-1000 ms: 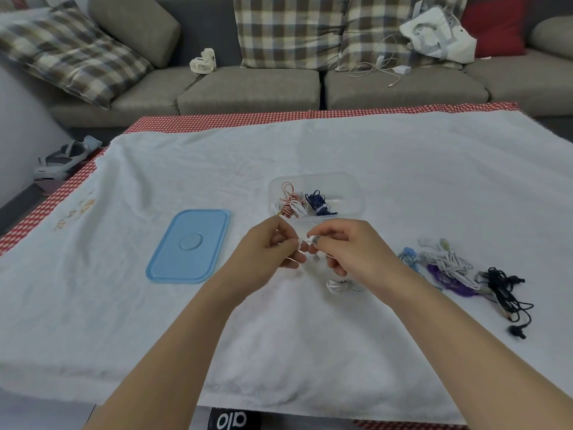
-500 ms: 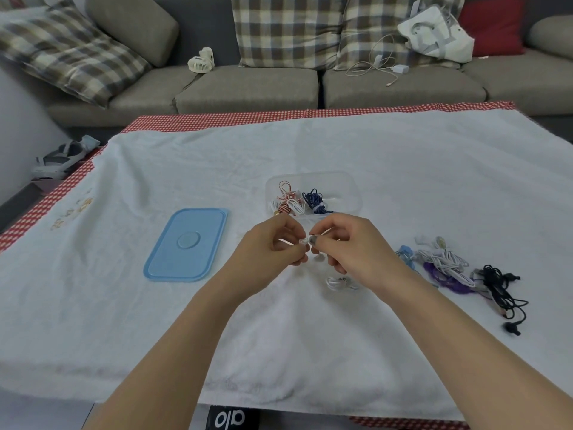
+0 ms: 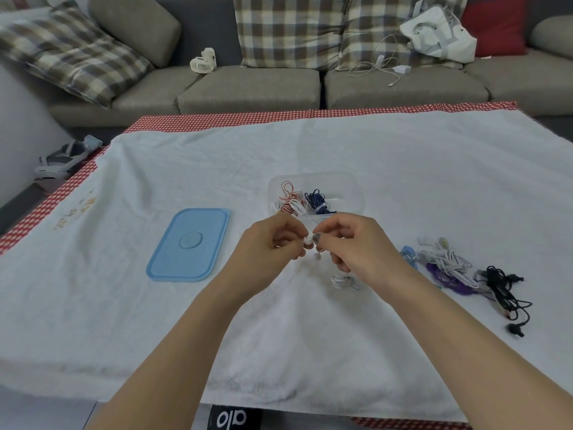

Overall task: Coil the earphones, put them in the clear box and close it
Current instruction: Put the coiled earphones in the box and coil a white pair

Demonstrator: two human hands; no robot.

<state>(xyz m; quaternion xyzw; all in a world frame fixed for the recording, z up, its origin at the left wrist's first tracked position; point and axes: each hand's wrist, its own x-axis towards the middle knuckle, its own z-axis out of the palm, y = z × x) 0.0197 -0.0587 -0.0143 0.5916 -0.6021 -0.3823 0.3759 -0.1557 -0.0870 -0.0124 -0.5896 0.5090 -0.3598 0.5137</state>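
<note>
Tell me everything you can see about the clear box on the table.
The clear box is a rounded rectangular tub of see-through plastic, open, its blue lid lying apart to its left. It sits upright on the white towel, just beyond the hands. Inside, at its left end, lie a red-and-white earphone bundle and a dark blue one.

Left hand (image 3: 273, 243) and right hand (image 3: 350, 243) raised together, fingers pinched, fingertips nearly touching

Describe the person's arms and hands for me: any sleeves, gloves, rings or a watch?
Both forearms are bare to the bottom edge of the picture, with no sleeves in view. The left hand and right hand wear no gloves, and no ring, watch or bracelet shows. One right fingernail looks dark, perhaps polished.
</note>
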